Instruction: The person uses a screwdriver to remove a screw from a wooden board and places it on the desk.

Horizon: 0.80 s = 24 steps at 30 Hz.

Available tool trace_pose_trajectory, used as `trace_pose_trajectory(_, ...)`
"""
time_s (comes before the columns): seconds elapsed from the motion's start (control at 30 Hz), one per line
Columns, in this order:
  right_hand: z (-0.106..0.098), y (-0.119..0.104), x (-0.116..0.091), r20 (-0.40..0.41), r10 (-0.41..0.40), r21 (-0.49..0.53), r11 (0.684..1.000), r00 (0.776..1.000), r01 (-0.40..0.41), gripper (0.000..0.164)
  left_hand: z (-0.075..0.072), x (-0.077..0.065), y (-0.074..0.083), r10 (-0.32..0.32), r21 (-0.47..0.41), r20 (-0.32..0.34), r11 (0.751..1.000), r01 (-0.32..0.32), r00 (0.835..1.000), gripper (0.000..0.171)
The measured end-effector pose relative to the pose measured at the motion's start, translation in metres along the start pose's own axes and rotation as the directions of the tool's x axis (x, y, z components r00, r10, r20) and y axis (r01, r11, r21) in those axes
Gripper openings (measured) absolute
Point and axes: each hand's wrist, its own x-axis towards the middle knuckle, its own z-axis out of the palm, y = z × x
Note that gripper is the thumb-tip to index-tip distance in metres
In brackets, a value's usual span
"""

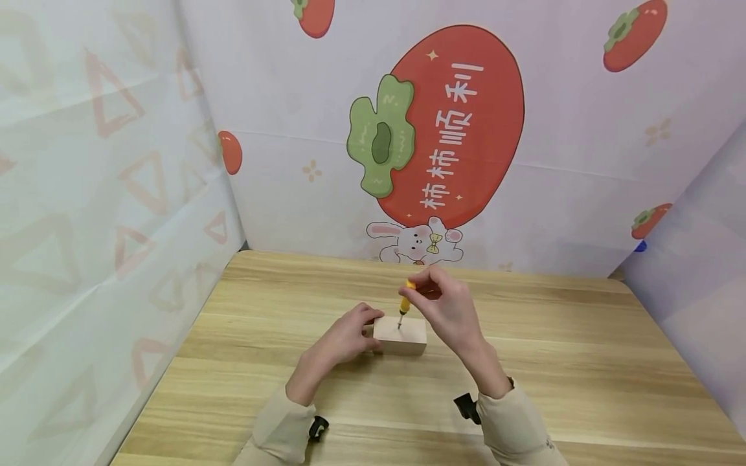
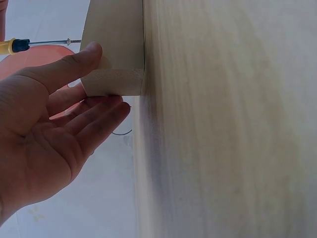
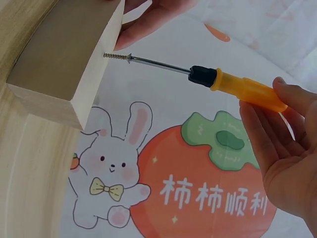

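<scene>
A pale wooden block lies on the table. My left hand holds its left end, thumb on the near face and a finger at the far side. Out of the block's top stands a screw, its tip in the wood and most of its thread showing. The shaft of a screwdriver meets the screw's head in line with it. Thumb and fingers of my right hand pinch the end of the yellow handle, which has a black collar. In the head view the screwdriver leans slightly to the right.
The wood-grain table stretches out on both sides of the block. Behind it hangs a white cloth printed with persimmons and a rabbit. Another patterned cloth closes off the left side. Black straps are at both wrists.
</scene>
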Motion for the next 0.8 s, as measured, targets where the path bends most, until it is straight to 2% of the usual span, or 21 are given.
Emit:
trace_pose_trajectory(0.3,-0.0042,0.0025,0.0005,0.039,-0.011,0.111,0.994,0.999,0.007,0.016,-0.0005,-0.0002,-0.0005,0.0,-0.008,0.0,1.0,0.0,1.0,0.057)
trace_pose_trajectory(0.47,-0.0082,0.0053,0.003,0.162,-0.063,0.221,0.975,0.985,0.026,0.016,-0.0004,-0.0001,-0.0004,0.002,-0.016,-0.012,1.0,-0.002,1.0,0.057)
trace_pose_trajectory(0.57,-0.0101,0.0078,0.0048,0.24,-0.061,0.27,0.963,0.969,-0.007,0.017,0.0001,0.0002,-0.0012,0.003,-0.012,-0.015,1.0,-0.003,1.0,0.057)
trace_pose_trajectory(0.67,-0.0086,0.0062,0.0058,0.252,-0.038,0.227,0.974,0.967,-0.021,0.017,0.0002,0.0,-0.001,-0.003,-0.009,-0.011,1.0,0.003,1.0,0.056)
trace_pose_trajectory(0.8,-0.0002,0.003,0.0049,0.177,-0.051,0.088,0.995,0.983,0.036,0.02,0.0008,0.0003,-0.0008,-0.001,-0.006,-0.008,1.0,0.001,1.0,0.056)
